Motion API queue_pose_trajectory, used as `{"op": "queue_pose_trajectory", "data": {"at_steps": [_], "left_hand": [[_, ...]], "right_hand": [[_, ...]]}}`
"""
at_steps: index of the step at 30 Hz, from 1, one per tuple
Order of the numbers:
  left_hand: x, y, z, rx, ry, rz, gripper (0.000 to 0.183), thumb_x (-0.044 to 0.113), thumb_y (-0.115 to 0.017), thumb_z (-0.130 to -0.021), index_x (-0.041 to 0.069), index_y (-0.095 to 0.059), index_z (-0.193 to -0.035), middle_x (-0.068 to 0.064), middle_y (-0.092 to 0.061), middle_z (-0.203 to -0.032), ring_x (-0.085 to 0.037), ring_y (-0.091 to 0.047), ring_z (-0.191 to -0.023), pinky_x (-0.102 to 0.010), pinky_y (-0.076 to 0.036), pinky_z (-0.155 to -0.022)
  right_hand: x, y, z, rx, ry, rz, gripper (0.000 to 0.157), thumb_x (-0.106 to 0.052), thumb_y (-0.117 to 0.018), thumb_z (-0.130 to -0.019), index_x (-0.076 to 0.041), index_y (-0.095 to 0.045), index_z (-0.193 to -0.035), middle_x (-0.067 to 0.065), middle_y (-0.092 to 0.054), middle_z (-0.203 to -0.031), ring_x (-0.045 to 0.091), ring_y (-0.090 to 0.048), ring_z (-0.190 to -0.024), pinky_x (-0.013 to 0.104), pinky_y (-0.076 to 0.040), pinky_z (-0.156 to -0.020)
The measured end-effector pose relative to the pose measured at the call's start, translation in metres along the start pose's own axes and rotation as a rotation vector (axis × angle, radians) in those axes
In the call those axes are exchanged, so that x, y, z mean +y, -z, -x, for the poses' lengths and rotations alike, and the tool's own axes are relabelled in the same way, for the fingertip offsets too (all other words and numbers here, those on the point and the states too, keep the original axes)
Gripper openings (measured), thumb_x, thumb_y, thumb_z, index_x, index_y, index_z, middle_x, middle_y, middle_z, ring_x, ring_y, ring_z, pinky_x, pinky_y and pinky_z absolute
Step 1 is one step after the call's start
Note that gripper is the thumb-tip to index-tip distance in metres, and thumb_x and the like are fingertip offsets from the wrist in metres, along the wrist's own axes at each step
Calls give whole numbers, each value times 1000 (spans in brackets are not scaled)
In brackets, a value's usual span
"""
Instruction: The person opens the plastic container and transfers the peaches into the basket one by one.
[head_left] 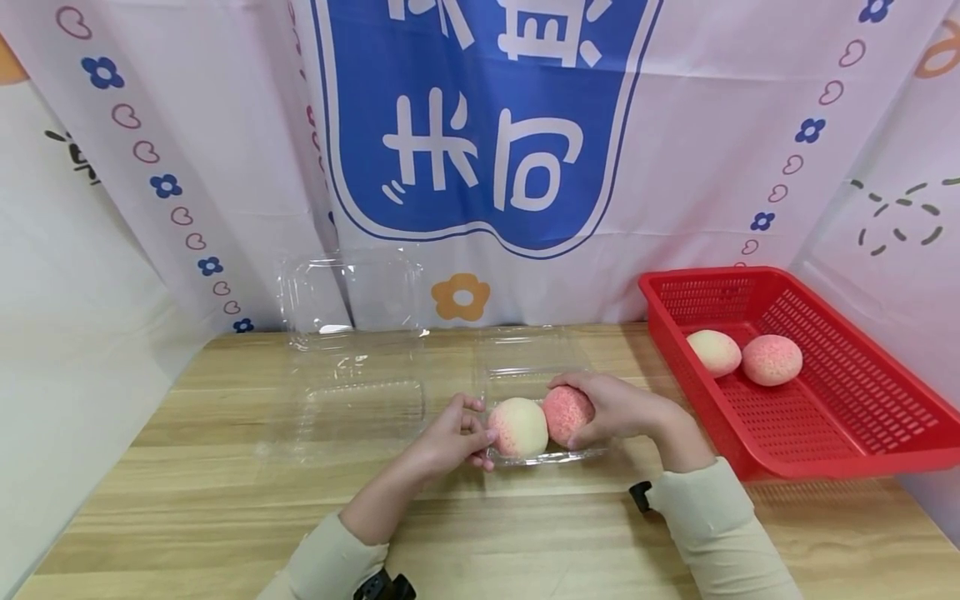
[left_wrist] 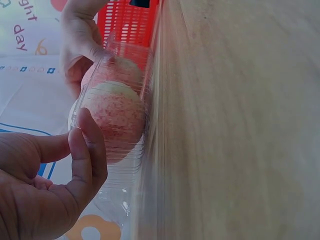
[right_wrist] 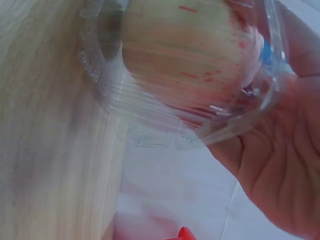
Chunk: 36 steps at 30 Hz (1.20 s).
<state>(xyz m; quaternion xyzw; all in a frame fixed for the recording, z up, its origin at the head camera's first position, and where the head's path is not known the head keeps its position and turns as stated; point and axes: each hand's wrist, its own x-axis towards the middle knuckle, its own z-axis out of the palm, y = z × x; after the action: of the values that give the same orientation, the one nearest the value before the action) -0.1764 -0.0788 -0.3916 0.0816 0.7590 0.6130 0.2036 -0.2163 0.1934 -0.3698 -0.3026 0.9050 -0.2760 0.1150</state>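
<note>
A small clear plastic clamshell box lies open on the table with two round, peach-like balls in it. The left ball is mostly cream with pink speckles; beside it is a pink ball. My left hand pinches the box's left rim between thumb and fingers, as the left wrist view shows with the hand close by the speckled ball. From the right, my right hand grips the pink ball, thumb in front and fingers behind. In the right wrist view the box wall partly covers the fingers.
To the right stands a red mesh basket holding a cream ball and a pink one. A larger clear clamshell box lies open at left, its lid against the cloth backdrop behind the wooden table.
</note>
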Motion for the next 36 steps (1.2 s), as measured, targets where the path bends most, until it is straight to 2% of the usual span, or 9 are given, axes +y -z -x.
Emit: {"op": "queue_pose_trajectory", "data": {"at_steps": [10, 23, 36], "left_hand": [[2, 0, -1, -7, 6, 6, 43, -1, -57, -98, -8, -33, -133, -7, -57, -80, -10, -64, -59, -30, -60, -64], [1, 1, 0, -16, -5, 2, 43, -1, -56, -98, -9, -32, -132, -7, -57, -79, -10, -64, -59, -30, -60, -64], [-1, 2, 0, -14, -8, 7, 44, -1, -56, -98, -9, -32, -134, -8, -58, -81, -10, -65, -60, -29, -60, -65]], "right_hand": [[3, 4, 2, 28, 8, -53, 75, -25, -89, -71, -4, -54, -134, 10, -65, -118, 19, -61, -99, 34, -55, -84], [1, 10, 5, 66, 24, -130, 75, -21, -88, -73, -5, -52, -137, 9, -64, -122, 21, -61, -102, 34, -56, -86], [-1, 15, 8, 85, 41, -128, 75, -22, -87, -73, -7, -52, -138, 9, -63, -124, 21, -62, -105, 35, -56, -87]]}}
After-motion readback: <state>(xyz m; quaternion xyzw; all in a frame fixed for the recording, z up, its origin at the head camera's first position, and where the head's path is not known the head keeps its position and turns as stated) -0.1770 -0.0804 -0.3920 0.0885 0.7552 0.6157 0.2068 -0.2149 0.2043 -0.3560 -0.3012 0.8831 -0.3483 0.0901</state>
